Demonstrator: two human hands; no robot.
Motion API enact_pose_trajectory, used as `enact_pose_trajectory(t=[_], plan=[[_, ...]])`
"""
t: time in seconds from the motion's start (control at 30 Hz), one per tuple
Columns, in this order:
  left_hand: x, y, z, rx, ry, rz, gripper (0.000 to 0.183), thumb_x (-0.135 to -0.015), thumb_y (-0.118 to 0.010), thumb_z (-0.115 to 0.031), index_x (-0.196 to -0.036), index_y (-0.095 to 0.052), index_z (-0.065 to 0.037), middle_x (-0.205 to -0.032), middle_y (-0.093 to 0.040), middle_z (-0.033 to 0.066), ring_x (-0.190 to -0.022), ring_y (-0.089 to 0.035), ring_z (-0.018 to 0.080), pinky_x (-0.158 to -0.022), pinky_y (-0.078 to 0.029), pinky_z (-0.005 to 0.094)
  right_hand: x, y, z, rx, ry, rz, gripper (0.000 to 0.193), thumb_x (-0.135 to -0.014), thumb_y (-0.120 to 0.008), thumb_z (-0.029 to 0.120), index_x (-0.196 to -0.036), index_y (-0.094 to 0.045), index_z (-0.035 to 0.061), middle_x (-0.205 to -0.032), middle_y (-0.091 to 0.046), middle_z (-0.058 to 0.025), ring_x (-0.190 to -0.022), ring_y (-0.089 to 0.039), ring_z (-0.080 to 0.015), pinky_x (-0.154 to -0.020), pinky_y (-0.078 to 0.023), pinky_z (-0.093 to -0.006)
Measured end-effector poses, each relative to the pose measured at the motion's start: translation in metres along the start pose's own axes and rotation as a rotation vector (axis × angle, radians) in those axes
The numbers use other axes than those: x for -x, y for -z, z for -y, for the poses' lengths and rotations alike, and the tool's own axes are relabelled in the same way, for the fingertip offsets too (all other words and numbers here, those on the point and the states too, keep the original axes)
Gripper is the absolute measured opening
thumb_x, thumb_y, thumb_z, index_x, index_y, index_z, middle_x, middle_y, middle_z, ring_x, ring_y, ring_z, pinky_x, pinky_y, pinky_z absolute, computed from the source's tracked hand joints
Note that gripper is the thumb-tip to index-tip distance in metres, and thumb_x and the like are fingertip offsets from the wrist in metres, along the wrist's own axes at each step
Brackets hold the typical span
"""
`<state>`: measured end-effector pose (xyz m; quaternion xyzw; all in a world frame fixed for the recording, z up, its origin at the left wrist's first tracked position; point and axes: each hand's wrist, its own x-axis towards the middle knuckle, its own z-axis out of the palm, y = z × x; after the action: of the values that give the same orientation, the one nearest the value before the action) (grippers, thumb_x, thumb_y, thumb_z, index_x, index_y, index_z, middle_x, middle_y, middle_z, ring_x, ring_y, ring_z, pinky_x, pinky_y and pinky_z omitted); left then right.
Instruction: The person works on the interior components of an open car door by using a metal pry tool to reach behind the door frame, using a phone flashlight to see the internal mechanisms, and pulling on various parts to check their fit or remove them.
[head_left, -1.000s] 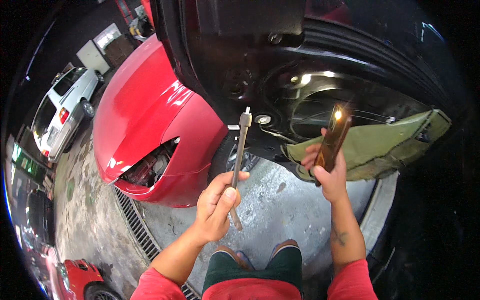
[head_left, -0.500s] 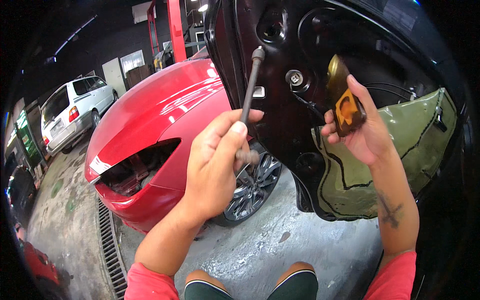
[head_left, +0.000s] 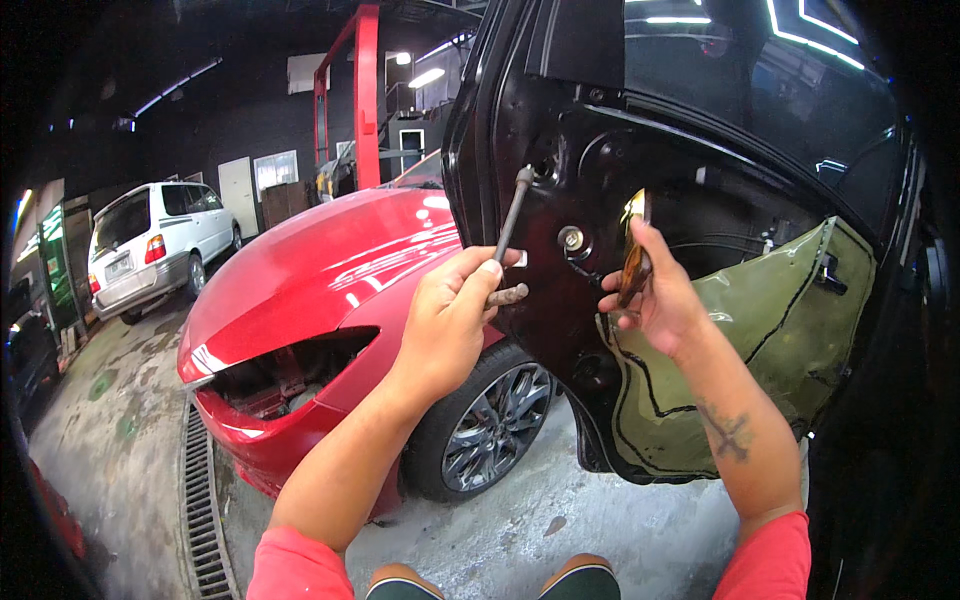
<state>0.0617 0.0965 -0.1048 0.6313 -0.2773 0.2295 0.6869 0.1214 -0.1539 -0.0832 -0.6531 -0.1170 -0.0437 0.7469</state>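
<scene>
My left hand point(head_left: 445, 325) is closed round a long-shafted socket wrench point(head_left: 513, 218). Its socket end points up beside a round hole in the bare black car door point(head_left: 560, 345), and a short worn metal end juts out below my thumb. Whether the socket touches the door I cannot tell. In my right hand point(head_left: 662, 300) is a glossy amber-brown tapered piece point(head_left: 635, 255), gripped between thumb and fingers and seen nearly edge-on. It is in front of the door, beside a round metal fitting point(head_left: 572, 239). Olive plastic sheeting point(head_left: 770, 330) with black sealant lines covers the door's lower part.
A red car point(head_left: 310, 290) with an open headlight cavity stands at the left, its front wheel point(head_left: 490, 425) behind my left forearm. Farther back are a white car point(head_left: 165, 235) and a red lift post point(head_left: 366, 100). A drain grate point(head_left: 203, 510) runs along the concrete floor.
The view has tilted up, showing more of the door's window. My right hand has turned the amber-brown piece from its broad face to nearly edge-on. My left hand keeps hold of the socket wrench.
</scene>
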Motion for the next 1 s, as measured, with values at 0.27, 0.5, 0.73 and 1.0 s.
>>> enact_pose_trajectory(t=[0.27,0.5,0.73,1.0], plan=[[0.002,0.019,-0.028,-0.102,-0.073,-0.056,0.029,-0.108,-0.047,-0.019,-0.128,-0.063,-0.004,-0.085,-0.056,-0.0040,-0.073,-0.054,0.0053,-0.060,-0.035,0.0203,0.009,-0.003,0.004,0.038,-0.042,-0.024,0.066,-0.084,-0.065,0.075,-0.112,-0.052,0.0168,-0.087,-0.067,-0.0075,-0.076,-0.072,-0.0262,-0.055,-0.046,-0.0350],[0.048,0.000,-0.013,0.150,0.022,-0.310,0.034,-0.112,-0.045,-0.035,-0.126,-0.058,-0.007,-0.061,-0.036,-0.0065,-0.052,-0.031,0.0043,-0.048,-0.023,0.0235,0.002,0.000,0.007,0.014,-0.028,0.046,0.064,-0.086,-0.064,0.073,-0.113,-0.055,0.0162,-0.087,-0.068,-0.0069,-0.076,-0.073,-0.0259,-0.056,-0.048,-0.0359],[0.132,-0.020,0.066,0.689,0.414,-0.407,0.042,-0.111,-0.042,-0.045,-0.111,-0.057,-0.006,-0.058,-0.028,-0.0041,-0.053,-0.029,0.0085,-0.048,-0.027,0.0249,-0.011,0.010,-0.013,0.014,0.025,0.043,0.065,-0.088,-0.065,0.070,-0.110,-0.061,0.0087,-0.088,-0.070,-0.0089,-0.076,-0.075,-0.0258,-0.052,-0.055,-0.0363],[0.196,0.013,0.118,0.852,0.678,-0.504,0.052,-0.108,-0.042,-0.057,-0.107,-0.060,-0.009,-0.062,-0.033,-0.0045,-0.055,-0.030,0.0077,-0.049,-0.029,0.0237,0.001,0.004,-0.016,0.027,0.116,0.045,0.071,-0.084,-0.068,0.072,-0.111,-0.056,0.0081,-0.092,-0.068,-0.0091,-0.083,-0.073,-0.0232,-0.062,-0.055,-0.0320]])
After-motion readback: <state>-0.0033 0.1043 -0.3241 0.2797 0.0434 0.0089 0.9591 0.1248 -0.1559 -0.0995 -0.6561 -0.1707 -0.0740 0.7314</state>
